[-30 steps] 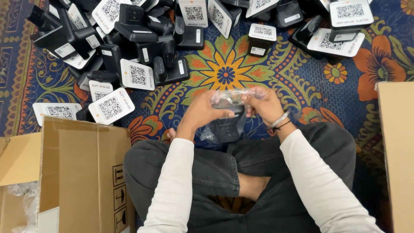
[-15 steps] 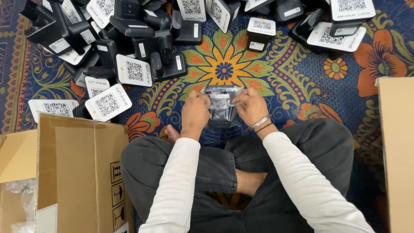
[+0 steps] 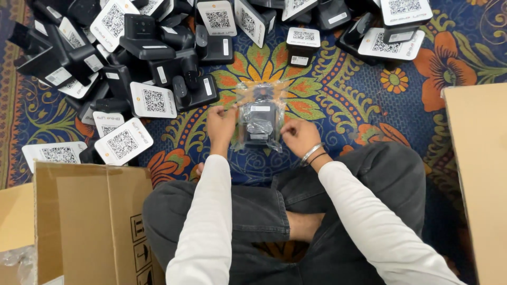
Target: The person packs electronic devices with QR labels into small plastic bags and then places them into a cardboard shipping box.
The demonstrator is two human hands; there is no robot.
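Note:
A small black device in a clear plastic bag (image 3: 258,119) lies flat on the patterned rug (image 3: 338,100) just ahead of my crossed legs. My left hand (image 3: 221,124) pinches the bag's left edge. My right hand (image 3: 299,135), with bracelets on its wrist, holds the bag's lower right edge. The bag's open top points away from me. Both sleeves are white.
A heap of black stands with white square-code cards (image 3: 153,99) covers the rug at the far left and along the top. An open cardboard box (image 3: 84,221) stands at my near left. Another cardboard box (image 3: 478,174) rises at the right edge.
The bagged device, held up close to my chest a second ago, has been moved forward and laid flat on the rug. Both hands followed it and stayed on its edges.

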